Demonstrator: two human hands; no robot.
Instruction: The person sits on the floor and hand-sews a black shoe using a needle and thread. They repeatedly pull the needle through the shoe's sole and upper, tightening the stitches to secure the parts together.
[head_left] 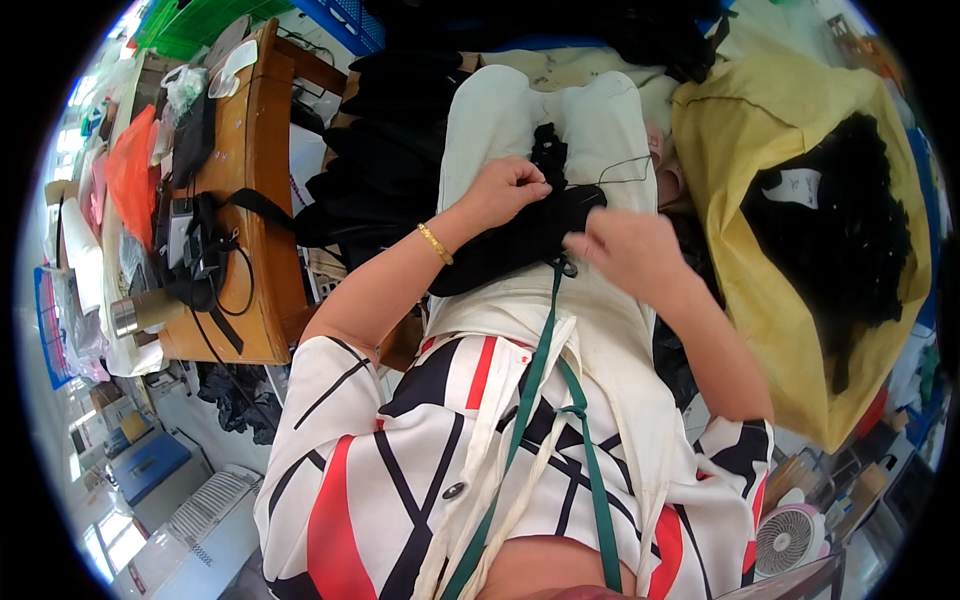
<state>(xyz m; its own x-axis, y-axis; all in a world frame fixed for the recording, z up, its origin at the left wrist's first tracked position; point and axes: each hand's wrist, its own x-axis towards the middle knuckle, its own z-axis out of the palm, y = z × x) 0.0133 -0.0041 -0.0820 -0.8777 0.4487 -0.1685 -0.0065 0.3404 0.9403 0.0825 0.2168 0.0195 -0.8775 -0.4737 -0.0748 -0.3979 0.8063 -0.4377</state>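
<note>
The left hand (500,192) pinches the black cloth (558,226) at its top edge, and the right hand (637,255) curls by its right end, though I cannot tell if it pinches.

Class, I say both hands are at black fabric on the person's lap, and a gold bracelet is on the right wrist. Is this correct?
No: the head view shows the gold bracelet on the left wrist. The left hand and right hand are indeed at black fabric on the person's lap.
</note>
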